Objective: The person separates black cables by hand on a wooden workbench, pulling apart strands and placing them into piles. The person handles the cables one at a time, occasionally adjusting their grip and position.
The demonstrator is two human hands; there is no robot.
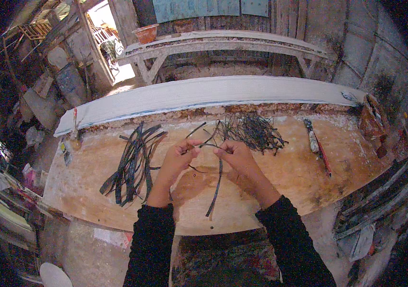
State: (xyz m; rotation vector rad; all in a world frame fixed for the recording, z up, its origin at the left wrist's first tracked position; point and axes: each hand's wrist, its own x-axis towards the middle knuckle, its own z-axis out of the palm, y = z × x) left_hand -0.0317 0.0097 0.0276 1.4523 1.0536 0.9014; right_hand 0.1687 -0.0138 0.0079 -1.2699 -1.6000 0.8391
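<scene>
Both my hands are raised over the middle of a wooden worktop [280, 182]. Between them runs a thin black strip [208, 144], rubber-like in look, bent in a small arc. My left hand [177, 158] pinches one end between thumb and fingers. My right hand [237, 158] pinches the other side, and a long tail of black strip [217, 191] hangs below its fingertips. Whether this is one strip or two joined, I cannot tell. A bundle of long flat black strips [130, 167] lies left of my left hand. Beyond my right hand sits a tangled heap of thinner black strips [256, 131].
A long white slab [213, 93] runs along the worktop's far side. At right lie a whitish-handled tool [312, 136] and a red tool [325, 162]; a rusty container [373, 117] stands at the far right corner. Behind, a bench [232, 45] carries an orange pot [145, 33].
</scene>
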